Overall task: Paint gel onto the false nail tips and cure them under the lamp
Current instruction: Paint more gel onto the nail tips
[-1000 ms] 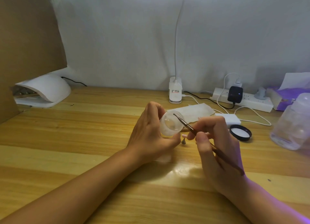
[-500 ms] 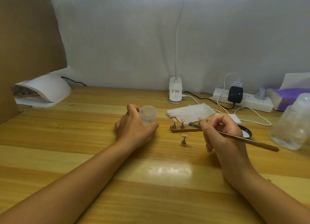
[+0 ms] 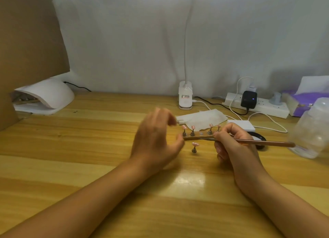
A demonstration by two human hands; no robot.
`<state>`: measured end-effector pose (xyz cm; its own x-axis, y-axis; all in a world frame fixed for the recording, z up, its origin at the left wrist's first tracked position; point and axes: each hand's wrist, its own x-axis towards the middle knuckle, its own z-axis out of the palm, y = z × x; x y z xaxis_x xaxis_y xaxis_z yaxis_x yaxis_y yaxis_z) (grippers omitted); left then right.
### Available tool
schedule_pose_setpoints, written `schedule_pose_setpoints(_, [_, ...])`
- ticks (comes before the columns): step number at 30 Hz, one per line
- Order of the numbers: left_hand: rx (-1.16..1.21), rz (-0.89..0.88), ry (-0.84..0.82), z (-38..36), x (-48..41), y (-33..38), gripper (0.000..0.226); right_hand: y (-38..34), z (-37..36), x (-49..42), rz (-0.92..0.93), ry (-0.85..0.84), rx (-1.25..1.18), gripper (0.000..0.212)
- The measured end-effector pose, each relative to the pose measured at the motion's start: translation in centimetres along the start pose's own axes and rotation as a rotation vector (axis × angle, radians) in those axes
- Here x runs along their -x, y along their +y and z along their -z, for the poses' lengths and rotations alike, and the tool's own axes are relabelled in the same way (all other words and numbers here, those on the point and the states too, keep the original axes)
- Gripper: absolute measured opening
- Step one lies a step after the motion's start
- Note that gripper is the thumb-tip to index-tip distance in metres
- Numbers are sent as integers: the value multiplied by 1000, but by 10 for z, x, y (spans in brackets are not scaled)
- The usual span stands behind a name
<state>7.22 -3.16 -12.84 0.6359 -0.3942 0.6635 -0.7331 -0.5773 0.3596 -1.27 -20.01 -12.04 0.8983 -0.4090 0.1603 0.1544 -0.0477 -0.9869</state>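
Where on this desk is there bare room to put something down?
Bare wood lies between the white domed curing lamp and the left hand, and along the near edge around the forearms. It is crowded at right: wooden nail-tip strip, white power strip, clear plastic bottle.

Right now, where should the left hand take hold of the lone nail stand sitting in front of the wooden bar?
Probably by the dark base of the lone nail stand, pinched from the left hand's own side. The stand is upright with the pink tip on top, so a low grip would likely keep fingers off the tip.
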Motion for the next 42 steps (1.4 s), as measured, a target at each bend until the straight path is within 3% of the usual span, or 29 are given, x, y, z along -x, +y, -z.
schedule_pose_setpoints(3, [83,45,-297,-7,9,14,24,0,1,-1,-3,20,-15,15])
schedule_pose_setpoints(6, [132,85,-401,-11,9,11,20,-1,1,-1,12,-1,-29,11])
schedule_pose_setpoints(12, [259,121,-446,-12,4,6,12,0,0,0,31,-79,-44,12])
schedule_pose_setpoints(19, [372,139,-402,-12,3,1,9,1,-2,1,38,-48,98,29])
schedule_pose_setpoints(31, [362,108,-432,-11,3,0,11,7,-3,-3,55,-101,216,15])
schedule_pose_setpoints(42, [375,118,-420,-13,4,-2,13,11,-3,-4,55,-27,311,10])
